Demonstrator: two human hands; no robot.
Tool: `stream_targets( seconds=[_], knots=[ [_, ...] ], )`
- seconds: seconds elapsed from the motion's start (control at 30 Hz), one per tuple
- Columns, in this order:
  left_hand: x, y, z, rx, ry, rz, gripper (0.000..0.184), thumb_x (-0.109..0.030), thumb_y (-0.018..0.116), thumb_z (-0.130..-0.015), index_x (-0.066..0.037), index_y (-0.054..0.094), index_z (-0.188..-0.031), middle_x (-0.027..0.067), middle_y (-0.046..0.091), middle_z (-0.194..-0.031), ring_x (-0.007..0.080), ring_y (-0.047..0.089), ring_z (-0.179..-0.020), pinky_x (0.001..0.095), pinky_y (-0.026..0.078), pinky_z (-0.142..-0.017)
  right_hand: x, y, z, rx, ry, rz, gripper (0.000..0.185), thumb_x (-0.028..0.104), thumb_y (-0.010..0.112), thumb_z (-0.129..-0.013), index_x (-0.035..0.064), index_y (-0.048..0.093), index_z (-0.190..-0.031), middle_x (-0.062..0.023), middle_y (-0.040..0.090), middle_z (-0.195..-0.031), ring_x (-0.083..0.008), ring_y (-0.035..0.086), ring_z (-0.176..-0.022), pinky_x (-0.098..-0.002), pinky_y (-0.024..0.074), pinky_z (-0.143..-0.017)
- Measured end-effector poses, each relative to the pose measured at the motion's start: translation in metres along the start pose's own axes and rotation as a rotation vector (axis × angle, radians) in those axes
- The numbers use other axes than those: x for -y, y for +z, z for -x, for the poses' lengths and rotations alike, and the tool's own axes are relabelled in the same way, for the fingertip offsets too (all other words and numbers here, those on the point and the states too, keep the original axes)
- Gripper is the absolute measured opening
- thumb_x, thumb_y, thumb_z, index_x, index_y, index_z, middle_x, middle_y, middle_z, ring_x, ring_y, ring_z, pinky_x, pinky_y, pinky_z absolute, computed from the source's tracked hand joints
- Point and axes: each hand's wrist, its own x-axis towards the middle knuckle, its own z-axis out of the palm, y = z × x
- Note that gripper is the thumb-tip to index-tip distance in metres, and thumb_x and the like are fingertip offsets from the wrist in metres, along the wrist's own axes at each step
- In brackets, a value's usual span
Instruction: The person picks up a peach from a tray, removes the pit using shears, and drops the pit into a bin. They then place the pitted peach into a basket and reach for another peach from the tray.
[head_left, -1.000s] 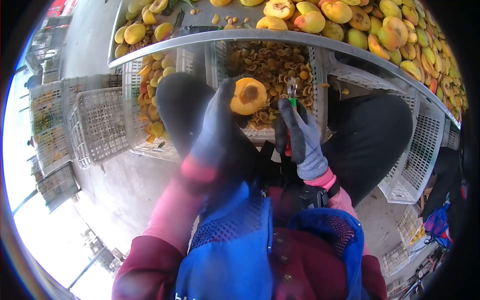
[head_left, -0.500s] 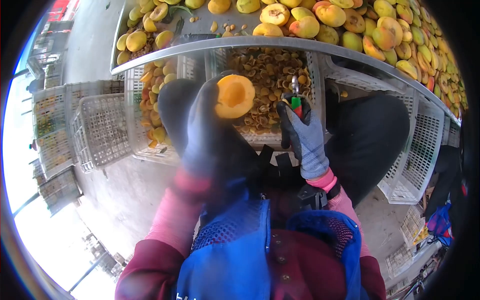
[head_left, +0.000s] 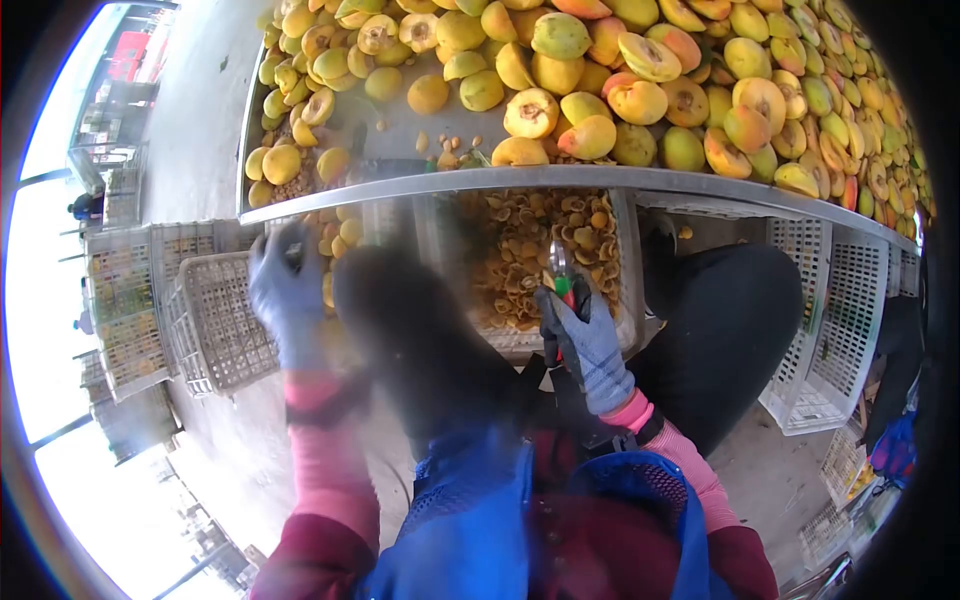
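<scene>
My left hand [head_left: 285, 295], in a grey-blue glove with dark fingers, is over the left side, by a crate of yellow peach pieces [head_left: 340, 235]. It is blurred, but its fingers look apart and no fruit shows in it. My right hand [head_left: 590, 345], gloved alike, is closed around the red and green handle of a small metal-tipped hand tool [head_left: 560, 268]. The tool's tip points away from me, above a crate of peach scraps and stones [head_left: 520, 255] between my knees. Its exact tip shape is hard to make out.
A metal-edged table [head_left: 560, 178] crosses in front of me, heaped with yellow and reddish peaches [head_left: 640, 100], some halved. Plastic crates stand at the left [head_left: 225, 320] and right [head_left: 840, 340]. My bent knees flank the scrap crate.
My left hand has swung left from the middle, and the hollowed peach half it held is no longer in sight. My right hand keeps the tool. The view has tilted up over the table.
</scene>
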Motion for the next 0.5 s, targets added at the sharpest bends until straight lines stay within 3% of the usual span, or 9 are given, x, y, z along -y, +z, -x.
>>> stream_targets(
  seconds=[0.07, 0.1, 0.2, 0.23, 0.3, 0.37, 0.4, 0.47, 0.5],
  knots=[
    [-0.065, 0.01, -0.027, 0.113, 0.042, 0.388, 0.029, -0.026, 0.063, -0.083, -0.001, 0.064, -0.097, 0.0143, 0.064, -0.092, 0.0266, 0.063, -0.082, 0.034, 0.048, -0.075, 0.001, 0.001, 0.001, 0.031, -0.053, 0.131, 0.038, 0.018, 0.06, -0.087, 0.0048, 0.048, -0.12, -0.0026, 0.054, -0.09, -0.0093, 0.053, -0.076, -0.0231, 0.045, -0.062],
    [-0.085, 0.022, -0.048, 0.224, 0.067, 0.39, 0.032, -0.029, 0.064, -0.082, -0.003, 0.063, -0.1, 0.0144, 0.064, -0.094, 0.0274, 0.062, -0.089, 0.0351, 0.046, -0.078, -0.001, -0.001, 0.0, 0.059, -0.082, 0.184, 0.04, 0.018, 0.06, -0.087, 0.004, 0.047, -0.122, -0.0035, 0.054, -0.093, -0.0102, 0.053, -0.079, -0.024, 0.0455, -0.066],
    [-0.119, 0.084, -0.098, 0.189, 0.257, 0.103, 0.058, -0.047, 0.064, -0.076, -0.014, 0.051, -0.123, 0.0175, 0.058, -0.112, 0.0329, 0.057, -0.103, 0.0407, 0.046, -0.085, -0.001, -0.001, -0.002, 0.098, -0.033, 0.19, 0.044, 0.018, 0.059, -0.087, 0.0029, 0.044, -0.126, -0.0049, 0.055, -0.097, -0.0112, 0.053, -0.085, -0.0248, 0.0448, -0.074],
    [-0.123, 0.108, -0.116, 0.415, 0.231, -0.044, 0.062, -0.047, 0.064, -0.076, -0.012, 0.048, -0.125, 0.018, 0.058, -0.114, 0.0328, 0.057, -0.103, 0.0414, 0.046, -0.086, 0.0, -0.002, -0.004, 0.093, -0.009, 0.145, 0.043, 0.017, 0.059, -0.088, 0.0033, 0.044, -0.126, -0.0045, 0.055, -0.093, -0.0104, 0.052, -0.08, -0.024, 0.0437, -0.069],
    [-0.119, 0.137, -0.131, 0.275, 0.345, -0.081, 0.061, -0.048, 0.065, -0.075, -0.007, 0.053, -0.118, 0.0164, 0.062, -0.105, 0.0349, 0.06, -0.096, 0.0414, 0.047, -0.082, 0.0, -0.003, -0.009, 0.074, 0.025, 0.035, 0.041, 0.017, 0.057, -0.089, 0.0047, 0.045, -0.126, -0.003, 0.056, -0.08, -0.008, 0.051, -0.063, -0.0215, 0.0409, -0.053],
    [-0.124, 0.112, -0.132, 0.471, 0.334, 0.174, 0.062, -0.052, 0.065, -0.074, -0.007, 0.055, -0.116, 0.0151, 0.059, -0.111, 0.0294, 0.062, -0.095, 0.0409, 0.048, -0.077, -0.002, -0.005, -0.012, 0.05, 0.048, -0.133, 0.036, 0.018, 0.056, -0.091, 0.0056, 0.048, -0.124, -0.0021, 0.055, -0.07, -0.007, 0.049, -0.05, -0.0203, 0.0388, -0.041],
    [-0.121, 0.109, -0.121, 0.495, 0.201, 0.541, 0.055, -0.045, 0.067, -0.076, -0.002, 0.059, -0.109, 0.0139, 0.063, -0.093, 0.0258, 0.063, -0.083, 0.0355, 0.049, -0.072, -0.001, -0.006, -0.013, 0.043, 0.057, -0.233, 0.034, 0.02, 0.055, -0.091, 0.0055, 0.049, -0.122, -0.0022, 0.054, -0.069, -0.0077, 0.049, -0.049, -0.0206, 0.0382, -0.04],
    [-0.121, 0.071, -0.077, 0.74, -0.051, 1.223, 0.037, -0.022, 0.061, -0.083, 0.001, 0.059, -0.111, 0.0035, 0.06, -0.086, 0.0119, 0.054, -0.067, 0.0236, 0.044, -0.06, 0.006, -0.003, -0.013, 0.051, 0.039, -0.3, 0.031, 0.02, 0.054, -0.092, 0.0046, 0.051, -0.119, -0.0027, 0.054, -0.067, -0.0088, 0.048, -0.046, -0.0211, 0.0382, -0.039],
    [-0.122, 0.068, -0.051, 0.729, -0.077, 1.343, 0.033, -0.019, 0.055, -0.084, 0.0, 0.059, -0.111, 0.0028, 0.06, -0.089, 0.0097, 0.053, -0.069, 0.0224, 0.043, -0.058, 0.019, 0.002, -0.01, 0.068, 0.017, -0.265, 0.029, 0.019, 0.053, -0.093, 0.0039, 0.051, -0.117, -0.003, 0.054, -0.066, -0.0094, 0.047, -0.045, -0.0213, 0.0386, -0.04]
  ],
)
